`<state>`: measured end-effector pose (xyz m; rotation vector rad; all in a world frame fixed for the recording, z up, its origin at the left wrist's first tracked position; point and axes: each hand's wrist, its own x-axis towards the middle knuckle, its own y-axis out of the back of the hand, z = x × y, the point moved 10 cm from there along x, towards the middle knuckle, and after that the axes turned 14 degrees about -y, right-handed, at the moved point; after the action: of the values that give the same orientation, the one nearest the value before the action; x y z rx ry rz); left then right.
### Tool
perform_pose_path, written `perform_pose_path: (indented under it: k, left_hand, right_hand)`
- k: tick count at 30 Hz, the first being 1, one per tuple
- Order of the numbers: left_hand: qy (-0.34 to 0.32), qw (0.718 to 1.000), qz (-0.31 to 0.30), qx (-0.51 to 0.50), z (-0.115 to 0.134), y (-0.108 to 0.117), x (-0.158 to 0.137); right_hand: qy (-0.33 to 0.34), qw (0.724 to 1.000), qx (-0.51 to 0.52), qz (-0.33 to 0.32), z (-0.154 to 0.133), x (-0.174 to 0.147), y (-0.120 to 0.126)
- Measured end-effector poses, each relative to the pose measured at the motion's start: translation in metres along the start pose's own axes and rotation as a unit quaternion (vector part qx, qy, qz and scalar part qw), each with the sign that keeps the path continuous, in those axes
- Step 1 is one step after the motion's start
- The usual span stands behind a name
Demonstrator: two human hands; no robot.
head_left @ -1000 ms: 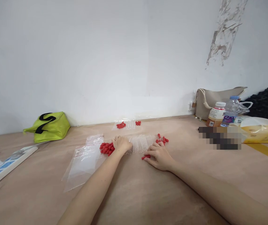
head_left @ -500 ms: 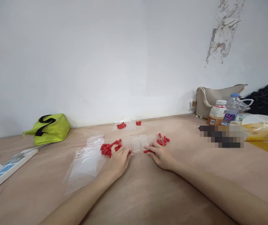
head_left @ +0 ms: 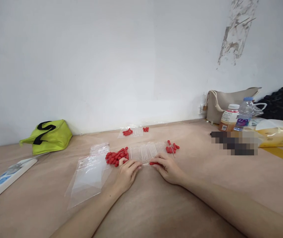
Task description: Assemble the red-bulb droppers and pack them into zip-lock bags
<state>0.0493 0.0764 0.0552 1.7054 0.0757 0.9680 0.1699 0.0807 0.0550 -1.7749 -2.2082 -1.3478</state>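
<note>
My left hand (head_left: 127, 172) is closed, its fingertips on one end of a thin clear tube (head_left: 145, 164). A red rubber bulb (head_left: 153, 163) is pinched in my right hand (head_left: 169, 168), in line with the tube's other end; whether they are joined I cannot tell. Just beyond both hands lies a row of clear tubes (head_left: 146, 151). A pile of red bulbs (head_left: 114, 156) touches the row's left side, close to my left fingers. Several more red bulbs (head_left: 177, 146) and a dropper with a red bulb (head_left: 171, 148) are at the right.
Clear zip bags (head_left: 88, 178) lie left of the pile. Near the wall rests another bag (head_left: 138, 132) with tubes and red bulbs. A green pouch (head_left: 53, 135) and power strip (head_left: 7, 180) are at left; bottles (head_left: 229, 118), a grey bag (head_left: 216, 114) and yellow package (head_left: 277, 137) at right.
My right hand has moved slightly left with the red bulb, narrowing the gap to my left hand. The tube between them now lines up with the bulb.
</note>
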Motion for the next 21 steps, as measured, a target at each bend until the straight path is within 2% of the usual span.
perform_pose_path:
  k: [6,15,21]
  left_hand:
    - [-0.034,0.999,-0.010,0.019,0.004,-0.002,-0.002]
    - [-0.047,0.999,-0.018,-0.021,0.014,0.004,0.003]
    - [-0.072,0.997,-0.005,-0.016,0.019,0.003,0.003]
  right_hand:
    - [0.001,1.000,0.006,-0.014,0.001,0.001,-0.003]
    - [0.007,1.000,-0.002,-0.018,0.003,0.003,-0.006]
    - [0.043,0.999,-0.030,-0.015,-0.004,0.001,-0.006]
